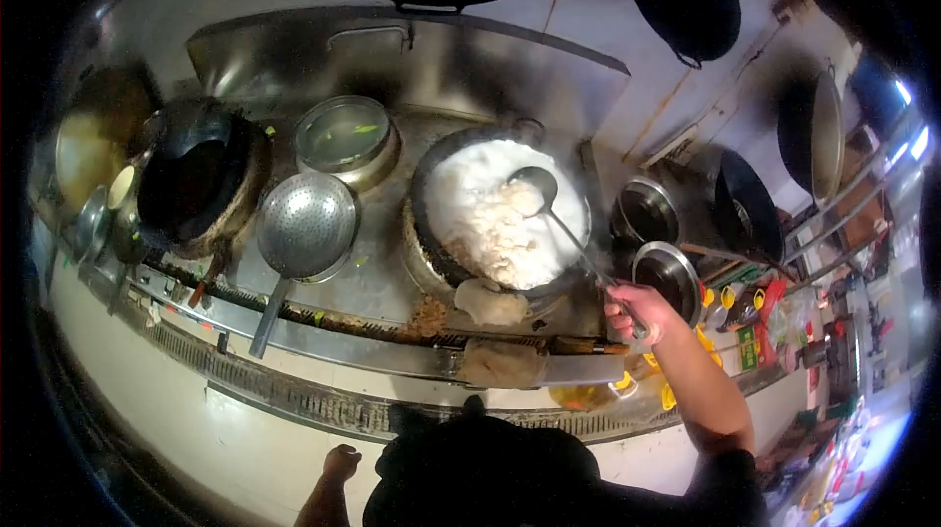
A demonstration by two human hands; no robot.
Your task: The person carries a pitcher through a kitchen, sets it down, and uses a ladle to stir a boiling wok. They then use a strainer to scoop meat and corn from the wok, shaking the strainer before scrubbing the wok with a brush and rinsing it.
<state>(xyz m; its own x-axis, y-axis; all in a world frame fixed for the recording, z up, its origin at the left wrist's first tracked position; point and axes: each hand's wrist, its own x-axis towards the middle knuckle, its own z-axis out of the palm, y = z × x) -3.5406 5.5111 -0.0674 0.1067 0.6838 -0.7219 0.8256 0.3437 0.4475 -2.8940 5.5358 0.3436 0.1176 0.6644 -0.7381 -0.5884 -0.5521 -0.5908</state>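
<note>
A metal stove top (pixel 377 282) spans the view, carrying a large wok (pixel 421 223) right of centre, filled with white, frothy contents (pixel 470 179) with paler brown lumps towards the near side. A dark wok (pixel 191 184) sits at the far left. Between the two, a perforated strainer (pixel 306 225) lies with its handle over the stove's front edge, just in front of a round metal pot (pixel 377 166) holding liquid and green bits. The ladle (pixel 544 184) has its bowl in the large wok, among the white contents, its handle slanting out over the rim to the right hand (pixel 635 315), whose fingers are wrapped around it. A tan cloth (pixel 490 303) lies at that wok's near edge. The left hand (pixel 341 463) hangs low, nearest to the stove's front; its fingers look curled, but how tightly I cannot tell.
</note>
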